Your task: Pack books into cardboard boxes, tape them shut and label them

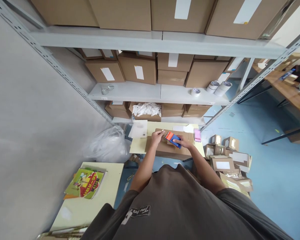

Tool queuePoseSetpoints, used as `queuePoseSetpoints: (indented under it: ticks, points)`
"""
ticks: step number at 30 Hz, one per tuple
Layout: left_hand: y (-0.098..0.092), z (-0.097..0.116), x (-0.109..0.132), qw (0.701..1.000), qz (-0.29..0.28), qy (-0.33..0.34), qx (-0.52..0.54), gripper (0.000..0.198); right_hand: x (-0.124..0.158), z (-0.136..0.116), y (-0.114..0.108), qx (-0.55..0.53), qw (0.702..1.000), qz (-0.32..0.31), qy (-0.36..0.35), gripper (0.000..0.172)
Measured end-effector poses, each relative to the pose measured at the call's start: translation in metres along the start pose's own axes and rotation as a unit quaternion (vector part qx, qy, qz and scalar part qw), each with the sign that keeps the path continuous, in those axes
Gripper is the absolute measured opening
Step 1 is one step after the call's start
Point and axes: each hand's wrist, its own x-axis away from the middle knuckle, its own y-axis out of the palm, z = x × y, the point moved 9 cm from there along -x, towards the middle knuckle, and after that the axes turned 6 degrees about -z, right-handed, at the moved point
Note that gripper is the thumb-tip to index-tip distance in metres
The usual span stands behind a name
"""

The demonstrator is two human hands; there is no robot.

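Note:
A small blue and orange packet (173, 139) is held above a brown cardboard box (165, 150) on the pale yellow table. My right hand (184, 142) grips the packet at its lower right end, thumb on top. Just left of the packet, my left hand (157, 136) is closed in a pinch; what it holds, if anything, is too small to make out. White papers (140, 129) lie at the table's left side. A pink item (197, 135) rests at its right edge.
Behind the table (137, 145) stands a metal shelf (140, 91) with boxes, tape rolls (195, 92) and glasses. A plastic bag (110, 145) bulges at left, beside a second table with booklets (86, 183). Cartons (223, 163) are piled on the floor at right.

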Motion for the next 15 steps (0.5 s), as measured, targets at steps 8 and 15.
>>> queuePoseSetpoints:
  ticks: [8,15]
  points:
    - [-0.018,-0.013,-0.009,0.997,0.079,0.009,-0.007,0.046,-0.004,-0.019,-0.022,0.113,0.992,0.016,0.060,0.065]
    - [-0.035,-0.031,-0.011,0.992,0.105,-0.003,0.068,0.049,0.002,-0.002,-0.030,0.118,0.990,0.025,0.073,0.066]
